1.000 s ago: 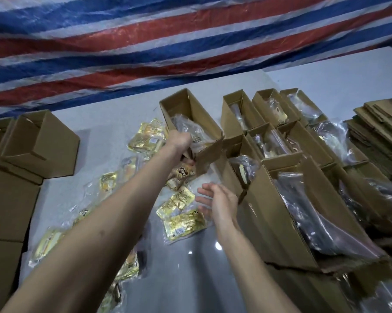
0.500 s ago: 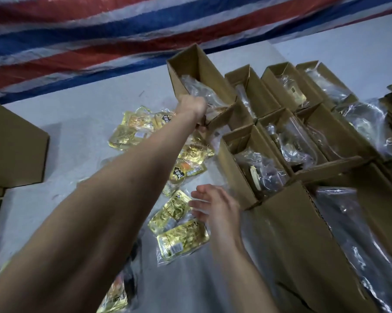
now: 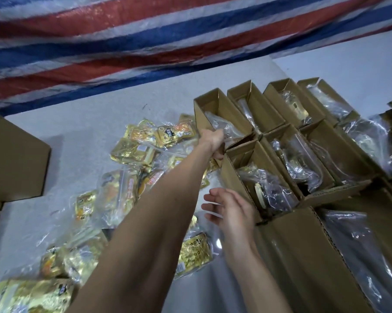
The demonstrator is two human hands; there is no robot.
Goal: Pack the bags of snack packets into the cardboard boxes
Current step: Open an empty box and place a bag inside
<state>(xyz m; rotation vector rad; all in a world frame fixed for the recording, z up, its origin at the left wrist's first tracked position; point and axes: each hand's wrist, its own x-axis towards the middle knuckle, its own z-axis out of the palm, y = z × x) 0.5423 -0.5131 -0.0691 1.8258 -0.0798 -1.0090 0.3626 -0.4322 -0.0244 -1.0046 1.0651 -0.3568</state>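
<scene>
- While several clear bags of gold snack packets (image 3: 131, 152) are lying loose on the grey bench (image 3: 82, 132) at the left, flat brown cardboard (image 3: 14, 159) is sitting at the bench's far left edge, so I am judging the packing as only partly done.
- Reaching across those loose bags, the left hand (image 3: 214, 141) is meeting the near end of the far-left cardboard box (image 3: 215, 105), where a clear bag (image 3: 224, 127) is sitting inside; its fingers are hidden, so I cannot tell whether it is gripping the bag or the box.
- Nearer the camera, the right hand (image 3: 232, 211) is hovering with its fingers spread and holding nothing, just beside the neighbouring cardboard box (image 3: 235, 177) and just above a gold packet bag (image 3: 195, 254) on the bench.
- Further right, the other boxes (image 3: 287, 114) are standing in rows, each already showing plastic bags inside, so the bags on the bench are what is remaining.
</scene>
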